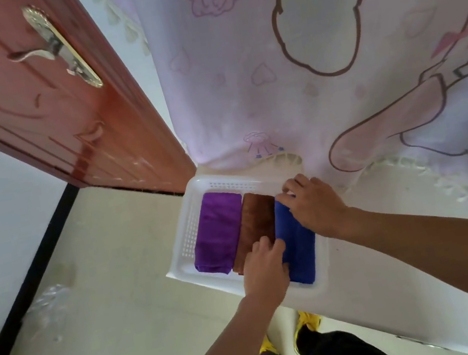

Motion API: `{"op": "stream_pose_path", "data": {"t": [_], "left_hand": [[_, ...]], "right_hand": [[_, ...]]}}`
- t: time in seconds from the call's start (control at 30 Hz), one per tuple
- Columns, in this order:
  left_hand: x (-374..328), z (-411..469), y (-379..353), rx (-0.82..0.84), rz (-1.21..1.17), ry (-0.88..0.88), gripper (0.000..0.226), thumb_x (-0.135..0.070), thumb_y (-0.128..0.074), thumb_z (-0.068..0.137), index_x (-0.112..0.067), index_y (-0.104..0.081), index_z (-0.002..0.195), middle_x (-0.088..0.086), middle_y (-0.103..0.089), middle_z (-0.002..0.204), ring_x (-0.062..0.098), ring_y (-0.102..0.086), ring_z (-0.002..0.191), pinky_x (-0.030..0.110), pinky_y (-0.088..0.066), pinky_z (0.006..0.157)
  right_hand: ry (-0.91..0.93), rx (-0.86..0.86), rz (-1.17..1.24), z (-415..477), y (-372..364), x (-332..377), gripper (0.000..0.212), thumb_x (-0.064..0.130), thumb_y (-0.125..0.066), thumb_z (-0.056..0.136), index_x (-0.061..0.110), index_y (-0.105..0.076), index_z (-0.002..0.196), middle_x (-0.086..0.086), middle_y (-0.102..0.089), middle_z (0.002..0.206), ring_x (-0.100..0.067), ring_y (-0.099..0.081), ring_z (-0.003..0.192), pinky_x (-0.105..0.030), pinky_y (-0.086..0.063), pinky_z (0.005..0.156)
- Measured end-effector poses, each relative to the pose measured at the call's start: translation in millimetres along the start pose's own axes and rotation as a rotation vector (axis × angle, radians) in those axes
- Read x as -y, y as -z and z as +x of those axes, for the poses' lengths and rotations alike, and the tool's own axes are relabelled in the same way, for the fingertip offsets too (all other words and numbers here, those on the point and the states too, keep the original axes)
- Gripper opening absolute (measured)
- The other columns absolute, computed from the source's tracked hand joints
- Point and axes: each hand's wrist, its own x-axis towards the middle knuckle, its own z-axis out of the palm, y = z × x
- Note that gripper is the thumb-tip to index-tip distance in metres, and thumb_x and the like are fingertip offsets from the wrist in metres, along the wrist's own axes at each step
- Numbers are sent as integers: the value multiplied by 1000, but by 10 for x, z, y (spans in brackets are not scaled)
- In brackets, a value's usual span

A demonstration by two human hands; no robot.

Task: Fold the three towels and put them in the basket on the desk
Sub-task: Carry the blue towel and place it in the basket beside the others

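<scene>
A white perforated basket (186, 226) sits at the left corner of the white desk (402, 288). Three folded towels lie side by side inside it: a purple towel (217, 233) on the left, a brown towel (256, 220) in the middle and a blue towel (298, 247) on the right. My left hand (266, 268) rests at the near end of the basket, its fingers on the seam between the brown and blue towels. My right hand (312, 204) presses down on the far end of the blue towel with fingers spread.
A pink cartoon-print cloth (332, 66) hangs behind the desk, down to the basket's far rim. A reddish wooden door (44, 117) with a metal handle stands to the left. Pale floor lies below, with my legs and yellow shoes (306, 321) by the desk edge.
</scene>
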Motion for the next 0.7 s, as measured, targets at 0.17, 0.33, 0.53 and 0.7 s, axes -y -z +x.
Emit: {"op": "stream_pose_path", "data": {"t": [0.17,0.33,0.53,0.7], "left_hand": [[147,-135,-62,238,72,-227,38,-25,-34,97,-24,-58,126,4,-51,111,22,-48,101,37,-42,87],[174,-107,-25,335,159,-209,40,-26,-32,100,-29,-48,136,3,-45,118,23,-45,106,38,-38,93],[294,-131,92,277,160,-242,36,-21,-36,97,-22,-57,126,2,-53,115,21,-49,106,36,-39,94],[873,-170,470,-70,142,-180,24,-12,-61,81,-15,-67,104,4,-62,105,23,-58,94,33,-50,80]], "right_hand": [[129,250,158,-165,-142,66,34,11,-58,87,17,-57,120,-10,-55,111,-29,-54,102,-38,-46,81],[36,382,153,-64,-177,150,45,12,-48,94,17,-39,138,-12,-43,129,-29,-42,118,-37,-40,91],[7,419,177,-108,-169,152,51,10,-54,91,20,-40,139,-10,-43,131,-28,-43,120,-37,-43,91],[-83,229,261,-322,4,375,36,28,-40,100,22,-47,135,-2,-51,129,-21,-50,112,-33,-41,95]]}}
